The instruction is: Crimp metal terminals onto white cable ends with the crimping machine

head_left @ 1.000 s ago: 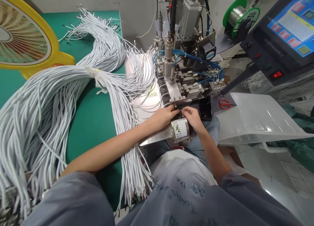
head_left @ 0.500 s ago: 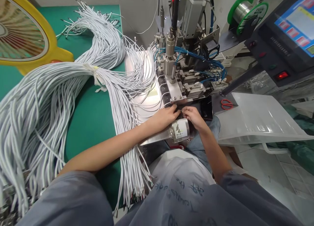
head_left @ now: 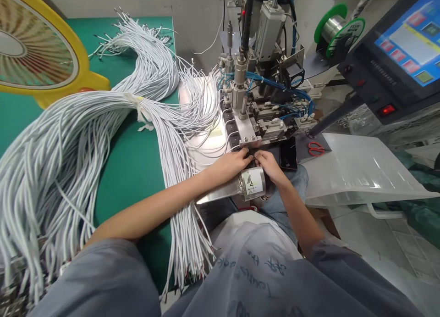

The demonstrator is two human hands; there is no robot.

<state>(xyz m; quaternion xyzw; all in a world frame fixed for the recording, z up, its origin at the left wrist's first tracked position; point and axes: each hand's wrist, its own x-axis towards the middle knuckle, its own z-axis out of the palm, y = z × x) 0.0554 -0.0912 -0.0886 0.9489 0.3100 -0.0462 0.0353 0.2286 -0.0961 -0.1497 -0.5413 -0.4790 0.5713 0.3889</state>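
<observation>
My left hand point(head_left: 237, 162) is at the front edge of the metal machine point(head_left: 245, 129), its fingers pinched together on something too small to make out. Close against it on the right, my right hand point(head_left: 268, 163) is also closed, its fingertips nearly touching the left ones. Just below the hands is a shiny roll with a white label point(head_left: 252, 181). White cables point(head_left: 172, 147) lie left of the machine, several of them running into its black blocks point(head_left: 232, 126). My left forearm rests across the cable bundle.
A yellow fan point(head_left: 82, 64) stands at the left on the green table point(head_left: 118, 170). Right of the hands are a black tray point(head_left: 288, 154), red-handled scissors point(head_left: 315, 148) and a white plastic bin point(head_left: 360, 170). A control screen point(head_left: 409, 41) and a wire spool point(head_left: 335, 29) are at the upper right.
The view has shifted slightly, so the fan, cables and table sit a little further right and lower. Both hands stay together at the machine's front edge, with the right fingers a little closer in.
</observation>
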